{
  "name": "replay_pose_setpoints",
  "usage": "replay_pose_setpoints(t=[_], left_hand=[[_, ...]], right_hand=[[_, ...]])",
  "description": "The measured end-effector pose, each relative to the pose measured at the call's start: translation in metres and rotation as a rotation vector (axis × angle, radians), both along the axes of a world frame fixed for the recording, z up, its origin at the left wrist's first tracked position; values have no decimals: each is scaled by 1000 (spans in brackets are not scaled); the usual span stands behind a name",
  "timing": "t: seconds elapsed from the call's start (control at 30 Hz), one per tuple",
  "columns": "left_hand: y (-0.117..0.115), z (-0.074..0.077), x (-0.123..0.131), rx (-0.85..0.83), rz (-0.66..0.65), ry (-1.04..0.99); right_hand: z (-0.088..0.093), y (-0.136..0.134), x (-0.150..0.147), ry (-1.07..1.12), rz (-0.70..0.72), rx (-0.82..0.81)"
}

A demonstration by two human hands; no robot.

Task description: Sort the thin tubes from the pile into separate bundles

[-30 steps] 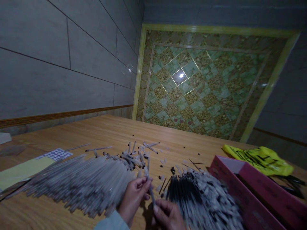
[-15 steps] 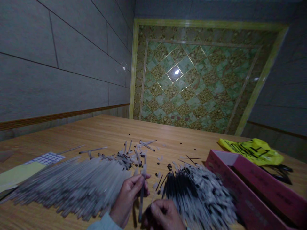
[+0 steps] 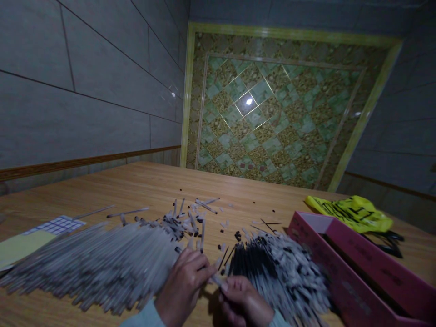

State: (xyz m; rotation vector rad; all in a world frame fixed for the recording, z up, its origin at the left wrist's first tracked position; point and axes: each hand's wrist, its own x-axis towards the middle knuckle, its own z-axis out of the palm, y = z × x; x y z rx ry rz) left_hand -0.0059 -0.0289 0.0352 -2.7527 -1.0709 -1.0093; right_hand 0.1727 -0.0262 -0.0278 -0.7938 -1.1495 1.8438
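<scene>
Both our hands, L hand [image 3: 185,282] & R hand [image 3: 245,299], have fingertips clamped on one tube [image 3: 218,279] left of the box [image 3: 335,278], prob. to steady it, w/ dark pile [image 3: 277,265] beside the box & pale pile [image 3: 116,261] well apart from it, prob. for easy reach.

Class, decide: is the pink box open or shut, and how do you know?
Open: the pink box is uncovered on top, so its pale inside shows.

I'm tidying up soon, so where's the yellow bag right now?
In the head view, the yellow bag lies on the right side of the table, just past the far end of the pink box.
</scene>
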Motion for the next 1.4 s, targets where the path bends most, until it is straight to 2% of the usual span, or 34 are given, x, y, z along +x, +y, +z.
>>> replay_pose_setpoints(t=[0.1, 0.17, 0.37, 0.47, 0.57, 0.67, 0.73, 0.8, 0.9, 0.93, 1.0, 1.07, 1.1, 1.17, 1.27, 1.33, 1.4], left_hand=[[0, 0, -1, -22, -65, -68], [-1, 0, -1, -29, -93, -75], [-6, 3, 3, -23, -59, -12], [-6, 0, 5, -53, 5, -2], [-7, -4, 8, -96, 75, 4], [-8, -6, 10, -111, 102, 29], [-10, -6, 10, -127, 103, 52], [-10, -7, 8, -148, 115, 68], [-9, -7, 3, -203, 139, 20], [-8, -6, 1, -233, 135, -36], [-7, -3, -2, -311, 107, -236], [-5, 2, -3, -414, 68, -546], [-4, 4, -4, -474, 39, -727], [-1, 7, -4, -607, -32, -1105], [6, 5, -5, -808, -147, -1556], [10, -1, -5, -917, -185, -1711], [13, -7, -3, -983, -209, -1777]], right_hand=[[1, 0, 1, 83, 13, -171], [3, -1, 0, 94, 35, -214], [5, -3, 3, 23, 122, -165], [8, -4, 3, -32, 106, -104], [16, -6, 2, -186, -33, 191], [28, -11, 3, -507, -206, 569], [36, -13, 6, -737, -269, 767], [41, -14, 13, -887, -296, 934], [48, -13, 30, -924, -384, 1086], [50, -12, 36, -898, -464, 1080], [52, -10, 43, -786, -684, 946], [51, -8, 41, -579, -824, 689], [50, -7, 37, -452, -826, 551], [44, -5, 25, -198, -720, 316], [33, -5, 6, 118, -526, 77], [25, -5, -3, 257, -370, -37], [19, -6, -9, 325, -213, -100]])
